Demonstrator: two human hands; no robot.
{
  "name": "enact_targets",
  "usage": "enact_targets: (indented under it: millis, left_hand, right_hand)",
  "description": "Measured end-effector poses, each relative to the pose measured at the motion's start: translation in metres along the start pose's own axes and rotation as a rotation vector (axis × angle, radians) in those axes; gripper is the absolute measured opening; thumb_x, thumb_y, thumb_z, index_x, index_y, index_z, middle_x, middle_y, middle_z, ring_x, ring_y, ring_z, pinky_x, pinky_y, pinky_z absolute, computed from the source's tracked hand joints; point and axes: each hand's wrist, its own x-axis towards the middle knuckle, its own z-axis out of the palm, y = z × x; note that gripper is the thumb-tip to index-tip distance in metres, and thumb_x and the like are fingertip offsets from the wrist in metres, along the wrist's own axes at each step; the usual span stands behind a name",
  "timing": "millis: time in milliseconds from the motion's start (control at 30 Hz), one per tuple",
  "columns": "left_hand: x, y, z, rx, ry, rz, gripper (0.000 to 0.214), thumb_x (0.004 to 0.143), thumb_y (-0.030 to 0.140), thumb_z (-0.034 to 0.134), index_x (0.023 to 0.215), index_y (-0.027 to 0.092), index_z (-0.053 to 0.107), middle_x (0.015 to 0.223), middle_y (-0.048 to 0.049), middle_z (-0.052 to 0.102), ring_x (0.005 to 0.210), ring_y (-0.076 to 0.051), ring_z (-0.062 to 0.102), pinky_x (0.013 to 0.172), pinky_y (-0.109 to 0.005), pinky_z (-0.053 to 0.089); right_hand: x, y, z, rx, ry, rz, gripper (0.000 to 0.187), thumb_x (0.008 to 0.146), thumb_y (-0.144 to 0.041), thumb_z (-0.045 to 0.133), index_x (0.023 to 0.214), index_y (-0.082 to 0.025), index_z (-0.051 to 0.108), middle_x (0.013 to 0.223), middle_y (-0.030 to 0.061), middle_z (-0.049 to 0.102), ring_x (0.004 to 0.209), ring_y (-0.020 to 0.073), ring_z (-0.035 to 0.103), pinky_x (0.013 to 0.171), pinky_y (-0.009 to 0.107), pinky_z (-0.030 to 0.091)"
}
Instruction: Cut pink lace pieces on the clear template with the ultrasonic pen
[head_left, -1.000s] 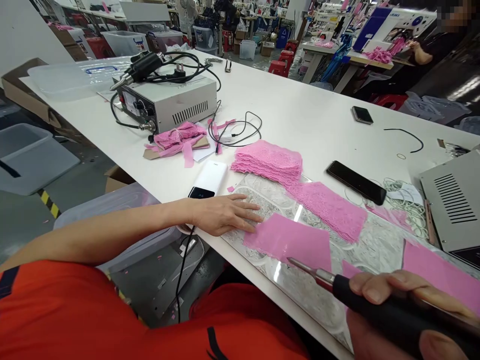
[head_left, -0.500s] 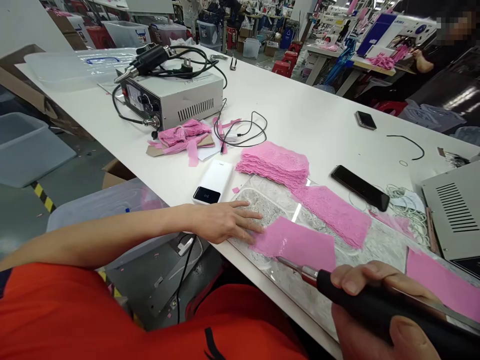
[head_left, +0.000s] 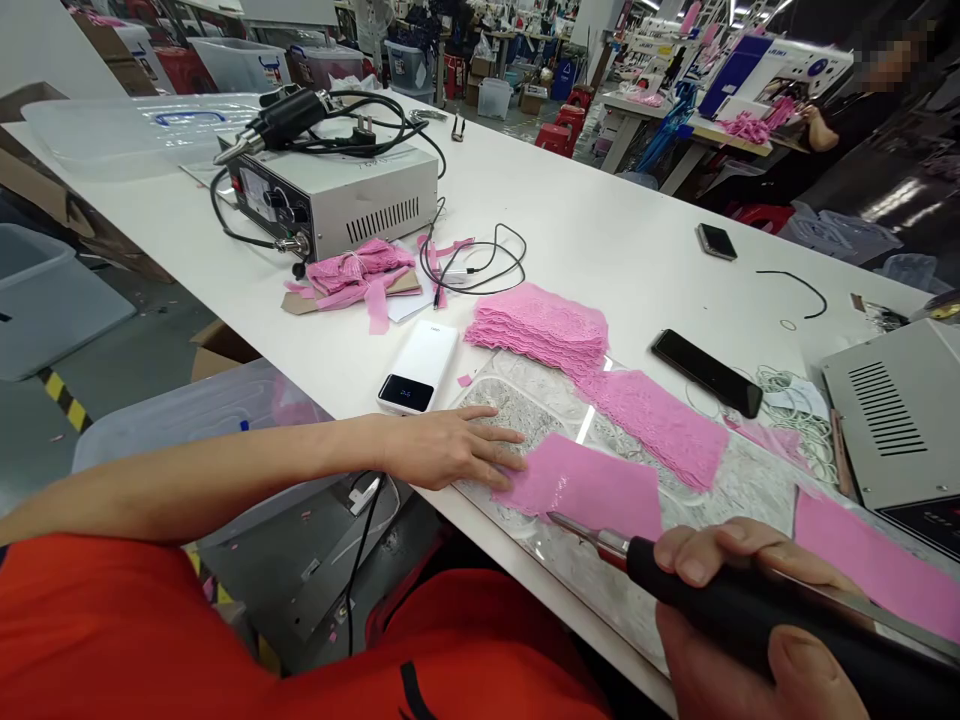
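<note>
Pink fabric (head_left: pixel 600 485) lies between the left hand (head_left: pixel 431 450), spread with fingertips at its end, and right hand (head_left: pixel 799 660), clamped around a black-handled tool (head_left: pixel 720 605). Table (head_left: pixel 577 215) edge runs close; white surface stretches behind.

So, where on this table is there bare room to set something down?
Widest: the table between the looped cable and smaller phone; also, between that and the larger phone. Crowded: around the left hand, by the power bank and pink cloth.

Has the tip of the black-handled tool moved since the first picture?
Yes; judged against the white power bank, the tool's tip has shifted leftward, toward the left hand.
</note>
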Motion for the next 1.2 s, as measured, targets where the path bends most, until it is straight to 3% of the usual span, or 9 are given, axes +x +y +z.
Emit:
enact_targets:
  millis: [233, 400, 533, 800, 1000, 1200]
  left_hand:
    - [0.022, -0.004, 0.006, 0.071, 0.115, 0.036, 0.037, 0.094, 0.008, 0.044, 0.120, 0.021, 0.067, 0.134, -0.0114, 0.061, 0.134, -0.026, 0.048, 0.117, -0.045, 0.028]
    - [0.035, -0.007, 0.006, 0.089, 0.229, 0.078, 0.027, 0.096, 0.014, 0.047, 0.108, 0.019, 0.071, 0.115, -0.0128, 0.070, 0.114, -0.024, 0.061, 0.103, -0.039, 0.042]
    - [0.028, -0.003, 0.003, 0.052, 0.242, 0.000, 0.021, 0.095, 0.016, 0.052, 0.094, 0.018, 0.073, 0.104, -0.0125, 0.070, 0.100, -0.022, 0.063, 0.093, -0.037, 0.046]
    - [0.014, 0.012, 0.006, -0.053, 0.266, -0.082, 0.008, 0.083, 0.010, 0.068, 0.081, 0.017, 0.070, 0.096, -0.0079, 0.067, 0.092, -0.019, 0.061, 0.089, -0.032, 0.044]
    - [0.014, 0.015, 0.009, -0.028, 0.255, -0.087, 0.010, 0.090, 0.016, 0.059, 0.084, 0.019, 0.067, 0.097, -0.0062, 0.064, 0.093, -0.019, 0.058, 0.088, -0.031, 0.042]
    - [0.014, 0.009, 0.010, -0.003, 0.267, -0.069, 0.016, 0.095, 0.023, 0.053, 0.087, 0.021, 0.067, 0.096, -0.0054, 0.062, 0.090, -0.018, 0.057, 0.083, -0.029, 0.042]
  right_hand:
    - [0.006, 0.003, -0.015, -0.011, 0.085, -0.057, 0.024, 0.065, -0.026, 0.056, 0.086, -0.018, 0.064, 0.082, 0.0013, 0.060, 0.054, 0.0121, 0.055, 0.050, 0.034, 0.048]
    - [0.006, 0.002, -0.021, -0.010, 0.074, -0.076, 0.024, 0.066, -0.025, 0.054, 0.086, -0.017, 0.064, 0.081, 0.0016, 0.060, 0.052, 0.0120, 0.055, 0.049, 0.032, 0.047]
    - [0.004, 0.002, -0.025, -0.033, 0.092, -0.069, 0.024, 0.065, -0.025, 0.052, 0.085, -0.018, 0.064, 0.081, 0.0013, 0.060, 0.052, 0.0123, 0.054, 0.050, 0.033, 0.047]
    - [-0.001, -0.004, -0.034, -0.095, 0.200, -0.011, 0.025, 0.063, -0.024, 0.047, 0.084, -0.021, 0.059, 0.082, 0.0001, 0.056, 0.057, 0.0137, 0.052, 0.053, 0.035, 0.046]
    - [0.013, -0.011, -0.062, -0.120, 0.264, -0.256, 0.027, 0.061, -0.025, 0.046, 0.081, -0.018, 0.062, 0.076, 0.0006, 0.058, 0.047, 0.0119, 0.051, 0.044, 0.030, 0.041]
    - [0.014, -0.017, -0.081, -0.151, 0.327, -0.269, 0.025, 0.064, -0.023, 0.049, 0.083, -0.017, 0.065, 0.077, 0.0007, 0.060, 0.048, 0.0114, 0.053, 0.046, 0.030, 0.043]
